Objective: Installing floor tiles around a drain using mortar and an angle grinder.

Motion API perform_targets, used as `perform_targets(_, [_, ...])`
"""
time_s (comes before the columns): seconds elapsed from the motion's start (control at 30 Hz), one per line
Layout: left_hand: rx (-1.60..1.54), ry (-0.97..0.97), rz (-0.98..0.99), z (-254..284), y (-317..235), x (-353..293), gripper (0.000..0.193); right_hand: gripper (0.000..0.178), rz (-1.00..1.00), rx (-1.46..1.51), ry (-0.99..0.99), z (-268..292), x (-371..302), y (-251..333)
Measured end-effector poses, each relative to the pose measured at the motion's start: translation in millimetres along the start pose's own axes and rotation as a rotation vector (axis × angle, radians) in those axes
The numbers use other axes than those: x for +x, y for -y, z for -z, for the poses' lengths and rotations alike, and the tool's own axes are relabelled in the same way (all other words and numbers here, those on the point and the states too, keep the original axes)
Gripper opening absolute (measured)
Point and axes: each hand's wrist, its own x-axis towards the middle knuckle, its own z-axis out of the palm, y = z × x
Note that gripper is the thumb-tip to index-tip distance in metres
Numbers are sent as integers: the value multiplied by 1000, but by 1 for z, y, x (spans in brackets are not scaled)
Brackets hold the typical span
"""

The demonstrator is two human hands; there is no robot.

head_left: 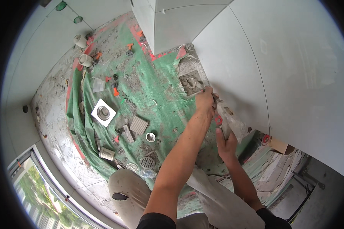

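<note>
The reference landmark is the square floor recess, a mortar-filled opening with a pipe ring at its centre, at the foot of the white wall tile.

Work surface: the green sheet spreads left of and below the recess, with debris scattered over it.

Left hand: placed at the lower right corner of the recess, fingers closed on something small at the tile edge; the item itself cannot be identified. Right hand: below and right of the recess, clenched around the grey handle of a tool with a red part, which points up along the wall base toward the recess.

Procedure, as judged: keep the left hand steadying the edge while the tool works close to the wall; apply short, controlled strokes to avoid chipping the tile.

Fittings: a white square drain cover lies well left of the recess; a round perforated strainer lies well below it, near the knee. No labels or signs are legible.
</note>
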Motion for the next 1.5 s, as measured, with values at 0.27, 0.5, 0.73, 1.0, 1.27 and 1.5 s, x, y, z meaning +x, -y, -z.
perform_targets(0.27, [-155, -58, -54, -13, 19, -37, 22, 40, 47, 353, -3, 33, -13, 75])
perform_targets(0.5, [-462, 65, -18, -3, 21, -35, 26, 39, 63, 381, 2, 36, -13, 63])
perform_targets(0.73, [-818, 135, 27, -4, 21, -33, 29, 36, 28, 364, 51, 42, 0, 86])
perform_targets(1.0, [-942, 67, 74, -10, 12, -34, 26, 33, 41, 270, 104, 46, 15, 103])
perform_targets(1.27, [-956, 105, 53, -17, 3, -29, 16, 43, 79, 267, 191, 56, 28, 139])
perform_targets(1.5, [-880, 33, 72, -24, 3, -21, 30, 48, 125, 200, 226, 60, 36, 163])
